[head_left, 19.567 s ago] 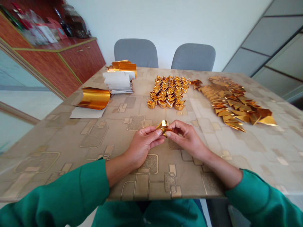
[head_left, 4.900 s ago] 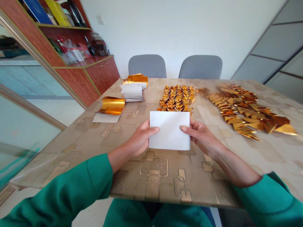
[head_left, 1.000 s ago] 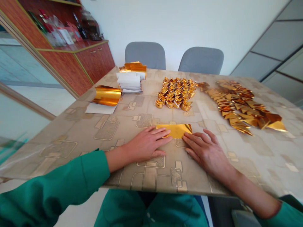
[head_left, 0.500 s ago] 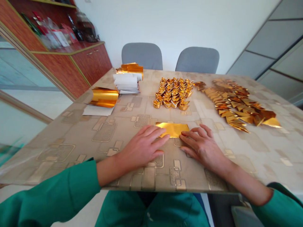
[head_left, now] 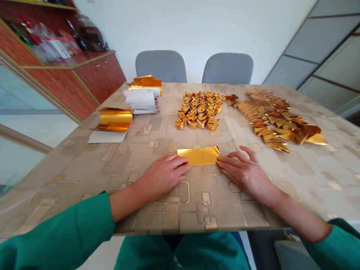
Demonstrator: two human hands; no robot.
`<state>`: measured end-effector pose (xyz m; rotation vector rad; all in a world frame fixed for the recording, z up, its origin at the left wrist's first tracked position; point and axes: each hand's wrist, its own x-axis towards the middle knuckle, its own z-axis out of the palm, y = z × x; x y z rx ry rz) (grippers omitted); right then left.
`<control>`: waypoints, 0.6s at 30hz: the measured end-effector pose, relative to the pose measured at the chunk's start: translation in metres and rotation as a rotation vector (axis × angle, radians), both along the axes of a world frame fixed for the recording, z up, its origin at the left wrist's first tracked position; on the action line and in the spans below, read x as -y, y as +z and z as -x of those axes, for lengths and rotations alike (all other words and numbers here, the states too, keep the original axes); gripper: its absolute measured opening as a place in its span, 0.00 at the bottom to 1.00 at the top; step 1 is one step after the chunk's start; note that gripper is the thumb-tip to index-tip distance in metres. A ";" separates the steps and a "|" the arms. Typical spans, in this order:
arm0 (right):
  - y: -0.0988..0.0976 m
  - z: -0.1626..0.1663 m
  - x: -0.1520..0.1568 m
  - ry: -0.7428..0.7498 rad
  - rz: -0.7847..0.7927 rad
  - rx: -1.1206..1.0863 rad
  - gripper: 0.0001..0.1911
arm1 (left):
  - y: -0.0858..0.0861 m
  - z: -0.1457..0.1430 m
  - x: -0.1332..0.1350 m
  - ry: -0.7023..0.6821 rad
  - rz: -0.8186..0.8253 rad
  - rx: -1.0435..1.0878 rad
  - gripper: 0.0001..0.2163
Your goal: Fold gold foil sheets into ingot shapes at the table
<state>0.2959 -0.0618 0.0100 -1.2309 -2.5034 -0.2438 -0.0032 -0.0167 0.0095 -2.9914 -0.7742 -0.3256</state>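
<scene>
A rectangle of gold foil paper [head_left: 200,156] lies flat on the patterned tablecloth [head_left: 180,221] in front of me, its top right corner slightly curled. My left hand [head_left: 165,172] rests palm down at its left end, with the outstretched fingertips over the lower left corner. At the opposite end, the fingertips of my right hand [head_left: 242,168] touch the lower right corner. The right fingers are extended and one outer finger is raised. Beyond the paper stand rows of folded gold ingot shapes [head_left: 199,108].
To the right spreads a pile of flat folded gold papers [head_left: 277,118]. At the left lie a curled gold sheet stack [head_left: 116,120], a white-backed stack [head_left: 142,100] and another gold stack [head_left: 147,82]. Two grey chairs [head_left: 161,65] stand behind the table.
My left hand has drawn back left and its fingers have come closer together, uncovering more of the foil paper. My right hand stays by the right edge. The camera view has shifted slightly.
</scene>
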 end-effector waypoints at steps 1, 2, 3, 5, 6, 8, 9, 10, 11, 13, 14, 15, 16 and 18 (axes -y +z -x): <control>0.002 -0.003 0.000 -0.003 -0.012 0.003 0.11 | 0.001 -0.002 -0.002 -0.002 0.002 0.004 0.12; 0.004 -0.005 0.000 -0.007 -0.027 0.006 0.10 | 0.002 -0.005 -0.004 0.001 0.005 0.003 0.12; 0.008 -0.006 -0.001 -0.014 -0.048 0.006 0.09 | 0.003 -0.009 -0.006 0.009 0.008 -0.002 0.11; 0.015 -0.005 -0.002 -0.028 -0.080 0.005 0.09 | 0.005 -0.016 -0.011 0.028 0.008 -0.018 0.10; 0.019 -0.002 -0.004 -0.027 -0.088 -0.001 0.09 | 0.005 -0.020 -0.013 0.033 0.003 -0.027 0.10; 0.025 0.008 -0.008 0.001 -0.064 -0.012 0.08 | 0.005 -0.024 -0.016 0.028 -0.023 -0.041 0.09; 0.026 0.016 -0.011 0.036 -0.025 -0.013 0.09 | 0.004 -0.025 -0.017 0.023 -0.046 -0.043 0.08; 0.026 0.023 -0.014 0.076 0.018 -0.005 0.11 | 0.002 -0.026 -0.017 0.024 -0.074 -0.041 0.08; 0.024 0.031 -0.018 0.102 0.056 0.019 0.12 | 0.001 -0.026 -0.016 0.031 -0.102 -0.036 0.08; 0.019 0.046 -0.027 0.148 0.107 0.049 0.09 | -0.002 -0.026 -0.015 0.052 -0.145 -0.014 0.08; 0.016 0.052 -0.031 0.158 0.125 0.058 0.09 | -0.003 -0.026 -0.015 0.057 -0.157 -0.001 0.08; 0.013 0.057 -0.035 0.157 0.131 0.064 0.08 | -0.004 -0.026 -0.015 0.057 -0.161 0.011 0.09; 0.010 0.061 -0.038 0.153 0.128 0.072 0.09 | -0.004 -0.026 -0.015 0.056 -0.157 0.022 0.09; 0.006 0.065 -0.043 0.134 0.097 0.093 0.11 | -0.005 -0.026 -0.016 0.074 -0.120 0.049 0.11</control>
